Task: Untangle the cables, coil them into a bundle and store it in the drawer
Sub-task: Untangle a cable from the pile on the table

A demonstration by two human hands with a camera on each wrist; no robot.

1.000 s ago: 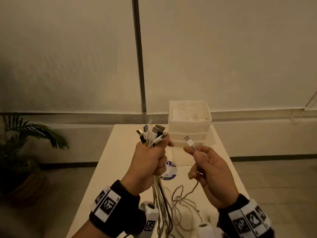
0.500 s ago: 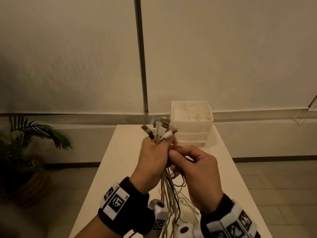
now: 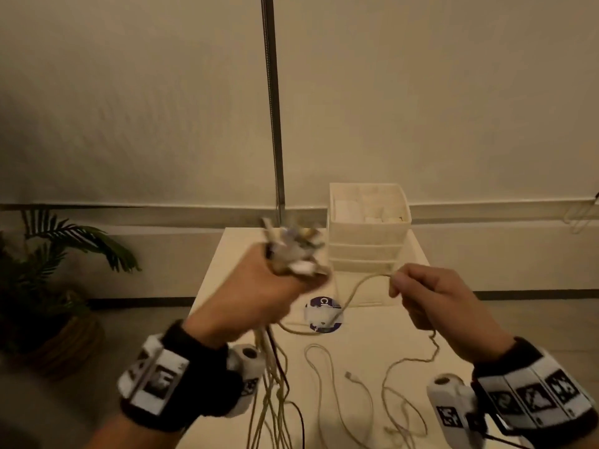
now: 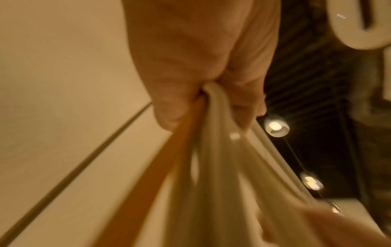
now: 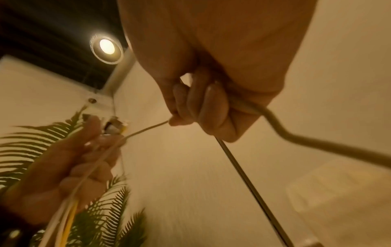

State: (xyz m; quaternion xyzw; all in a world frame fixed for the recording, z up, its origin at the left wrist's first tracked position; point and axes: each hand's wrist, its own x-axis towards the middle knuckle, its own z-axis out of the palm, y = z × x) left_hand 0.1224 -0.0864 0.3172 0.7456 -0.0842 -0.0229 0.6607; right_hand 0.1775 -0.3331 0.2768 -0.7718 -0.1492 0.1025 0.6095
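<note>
I keep my left hand point(image 3: 259, 293) fisted around the cables point(image 3: 293, 251) with plug ends up, anchoring them above the table point(image 3: 372, 338), while my right hand point(image 3: 431, 296) pinches one cable point(image 3: 353, 293), separating it sideways.

My right hand point(image 3: 431, 303) has moved away from my left hand point(image 3: 259, 296) to the right, and it draws one white cable point(image 3: 353, 291) out sideways between them.

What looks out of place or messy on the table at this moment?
Loose cables sprawl uncoiled over the table, one plug end lying free. The left hand grips the bundle of plugs; the right hand pulls one cable sideways. The drawer unit looks shut. Nothing looks damaged.
</note>
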